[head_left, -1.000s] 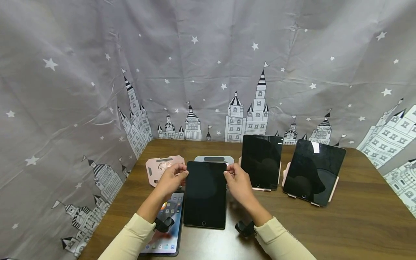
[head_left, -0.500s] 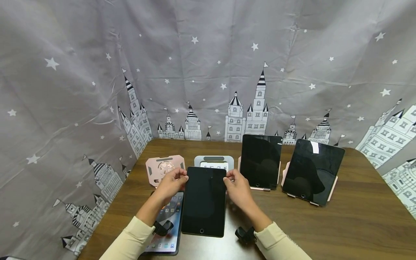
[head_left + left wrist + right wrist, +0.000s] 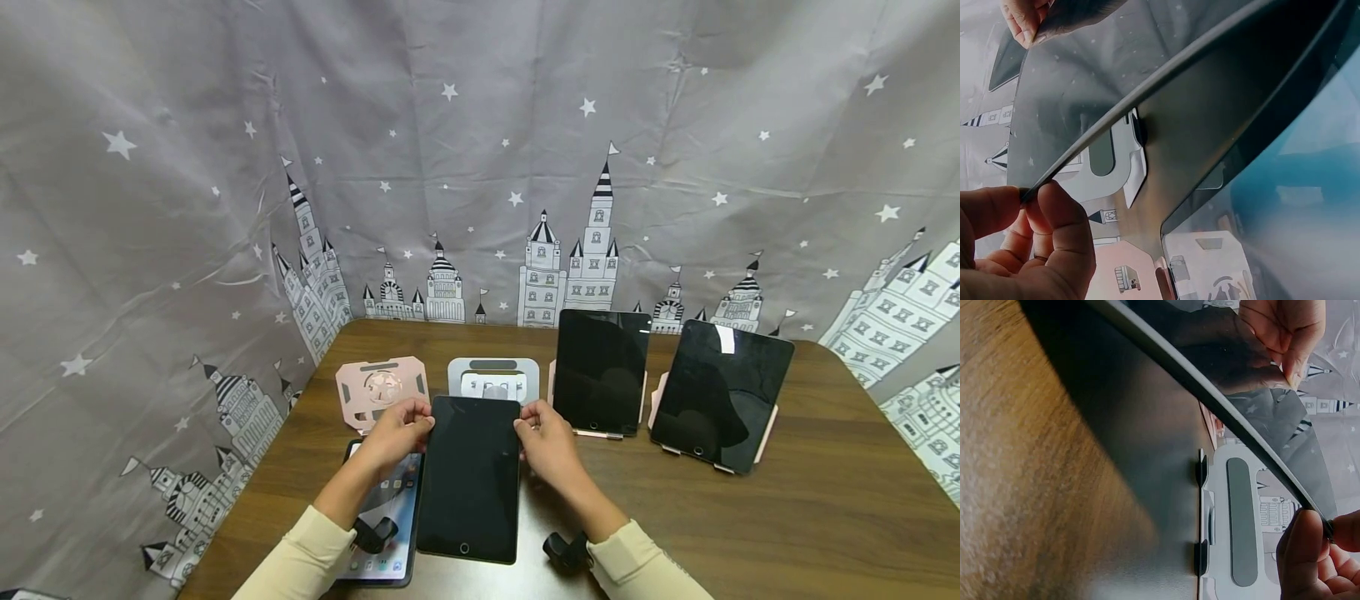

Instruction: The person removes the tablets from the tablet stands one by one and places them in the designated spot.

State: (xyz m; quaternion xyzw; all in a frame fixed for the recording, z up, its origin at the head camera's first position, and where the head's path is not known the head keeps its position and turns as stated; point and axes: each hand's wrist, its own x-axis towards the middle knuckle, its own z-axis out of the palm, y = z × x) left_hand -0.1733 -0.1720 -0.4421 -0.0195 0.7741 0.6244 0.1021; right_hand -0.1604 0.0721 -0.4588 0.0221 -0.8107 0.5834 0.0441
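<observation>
Both hands hold a dark-screened tablet (image 3: pixel 468 479) by its upper corners, home button at the near end. My left hand (image 3: pixel 396 435) pinches the left edge between thumb and fingers; my right hand (image 3: pixel 551 440) grips the right edge the same way. The pinch of the left fingers (image 3: pixel 1063 231) shows close up in the left wrist view. Behind the tablet's top edge stands a silver-grey tablet stand (image 3: pixel 492 364), its lower part hidden. In the right wrist view, the stand's front lip (image 3: pixel 1205 515) with dark pads faces the raised tablet.
A tablet with a lit screen (image 3: pixel 400 512) lies at the left, partly under the left forearm. Behind it stands a pink stand (image 3: pixel 360 379). At the right, two dark tablets, one upright (image 3: pixel 602 375) and one slanted (image 3: pixel 723 396), rest on pink stands. A grey curtain (image 3: pixel 480 167) hangs behind.
Both hands have drawn the tablet down the view, toward the body. More of the silver-grey stand behind it has come into sight. The grip on both sides stays the same.
</observation>
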